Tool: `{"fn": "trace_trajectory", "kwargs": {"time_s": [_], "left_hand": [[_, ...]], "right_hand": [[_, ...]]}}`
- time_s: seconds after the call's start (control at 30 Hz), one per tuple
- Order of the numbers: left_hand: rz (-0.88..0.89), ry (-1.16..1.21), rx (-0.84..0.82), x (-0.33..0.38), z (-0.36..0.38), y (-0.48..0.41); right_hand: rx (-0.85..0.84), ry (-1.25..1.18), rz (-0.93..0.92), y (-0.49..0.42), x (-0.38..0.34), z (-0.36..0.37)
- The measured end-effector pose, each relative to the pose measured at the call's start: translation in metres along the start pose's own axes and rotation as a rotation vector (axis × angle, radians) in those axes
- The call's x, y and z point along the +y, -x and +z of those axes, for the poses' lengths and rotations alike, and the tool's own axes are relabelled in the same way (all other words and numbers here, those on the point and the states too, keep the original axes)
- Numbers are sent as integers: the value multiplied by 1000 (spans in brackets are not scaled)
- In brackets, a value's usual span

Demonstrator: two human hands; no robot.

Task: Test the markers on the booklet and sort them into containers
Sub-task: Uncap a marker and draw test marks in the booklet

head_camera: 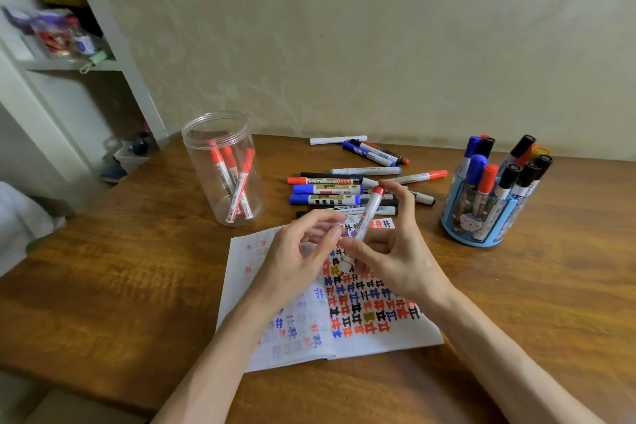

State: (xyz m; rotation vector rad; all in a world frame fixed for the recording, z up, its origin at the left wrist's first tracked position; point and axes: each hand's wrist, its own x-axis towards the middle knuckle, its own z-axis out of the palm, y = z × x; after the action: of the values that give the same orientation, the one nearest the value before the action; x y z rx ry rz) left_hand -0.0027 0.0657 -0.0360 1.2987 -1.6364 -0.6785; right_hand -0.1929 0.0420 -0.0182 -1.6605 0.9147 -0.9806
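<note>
Fingers (358, 249) of the right hand (399, 258) curl around a red-ended marker (371, 212), tilting it up over the booklet (378, 344), while the left hand (296, 262) pinches its near end, probably to work the cap for a test stroke. The booklet lies open in the middle of the surface (137, 268), where both hands reach it easily. The loose pile (344, 189) waits just beyond it, between the clear jar (192, 134) on the left, holding 3 red markers (234, 179), and the blue holder (461, 227) on the right, which holds mixed colours.
</note>
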Motion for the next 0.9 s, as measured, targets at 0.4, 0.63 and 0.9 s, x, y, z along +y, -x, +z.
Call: {"fn": "trace_trajectory", "kwargs": {"time_s": [0.4,0.63,0.9], "left_hand": [[-59,113,-52,5,4,-1],[-90,57,-54,14,4,-12],[20,140,174,32,-35,-24]], "right_hand": [[-57,73,-107,3,3,-7],[-115,340,-236,1,6,-3],[34,247,-187,3,3,-6]]}}
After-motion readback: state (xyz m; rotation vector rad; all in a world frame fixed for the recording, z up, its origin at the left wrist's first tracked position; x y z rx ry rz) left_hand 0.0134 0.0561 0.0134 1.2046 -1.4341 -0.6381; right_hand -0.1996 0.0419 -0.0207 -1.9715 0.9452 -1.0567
